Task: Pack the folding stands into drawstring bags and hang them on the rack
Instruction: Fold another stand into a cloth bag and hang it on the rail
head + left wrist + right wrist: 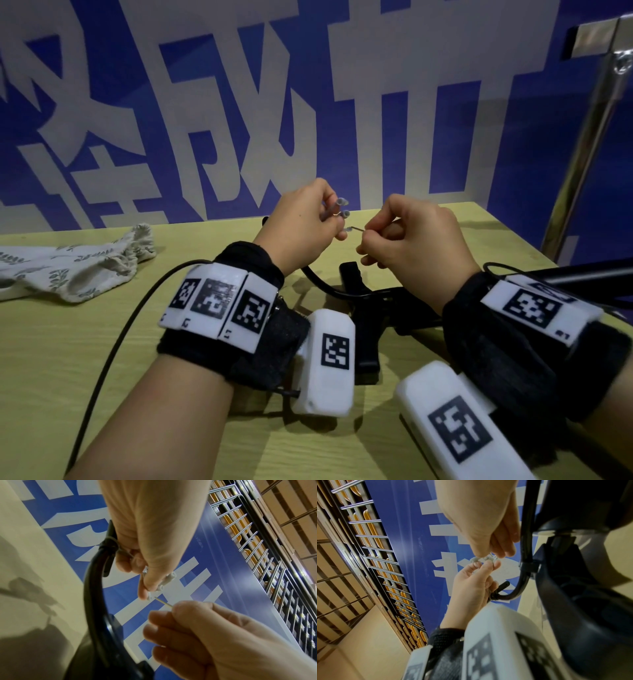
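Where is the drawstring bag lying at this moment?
In the head view the drawstring bag lies flat on the table at the far left, near the blue wall, left of the left hand.

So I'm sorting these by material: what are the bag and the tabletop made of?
The drawstring bag looks like soft matte cotton or linen: it lies crumpled, with a printed leaf pattern. The table looks like smooth pale wood-grain laminate, perhaps veneer.

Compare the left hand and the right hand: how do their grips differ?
The left hand holds several small grey plastic tube-shaped caps bunched in curled fingers; the right hand pinches one thin metal wire. The left sits slightly higher. Both are raised above the pale wooden table.
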`<control>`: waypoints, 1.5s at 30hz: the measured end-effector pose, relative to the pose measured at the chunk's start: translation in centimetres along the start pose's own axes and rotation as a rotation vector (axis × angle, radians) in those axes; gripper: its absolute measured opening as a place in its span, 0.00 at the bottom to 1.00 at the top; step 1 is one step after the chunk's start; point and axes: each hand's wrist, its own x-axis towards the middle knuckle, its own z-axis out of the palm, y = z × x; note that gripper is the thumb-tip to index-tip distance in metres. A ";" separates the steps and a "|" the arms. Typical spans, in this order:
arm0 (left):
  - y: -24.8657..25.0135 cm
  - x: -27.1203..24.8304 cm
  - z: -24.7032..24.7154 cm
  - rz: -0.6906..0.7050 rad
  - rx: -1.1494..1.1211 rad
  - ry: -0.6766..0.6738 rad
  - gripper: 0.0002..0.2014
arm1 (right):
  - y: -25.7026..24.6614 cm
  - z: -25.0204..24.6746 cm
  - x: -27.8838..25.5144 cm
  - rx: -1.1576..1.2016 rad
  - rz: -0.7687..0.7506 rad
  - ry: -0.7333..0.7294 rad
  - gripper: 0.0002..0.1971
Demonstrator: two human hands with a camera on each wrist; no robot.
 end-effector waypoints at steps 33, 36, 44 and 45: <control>0.1 -0.2 0.3 0.206 0.134 -0.033 0.07 | 0.3 0.4 0.1 0.019 0.113 -0.107 0.09; -0.2 0.0 0.4 0.210 0.154 -0.012 0.08 | 0.4 0.4 0.2 0.004 0.148 -0.120 0.06; -0.6 0.0 0.3 0.220 0.191 -0.004 0.10 | 0.3 0.2 0.2 -0.167 0.104 -0.151 0.13; -0.6 0.0 0.3 0.237 0.196 -0.014 0.13 | 0.2 0.1 0.2 -0.172 0.101 -0.149 0.13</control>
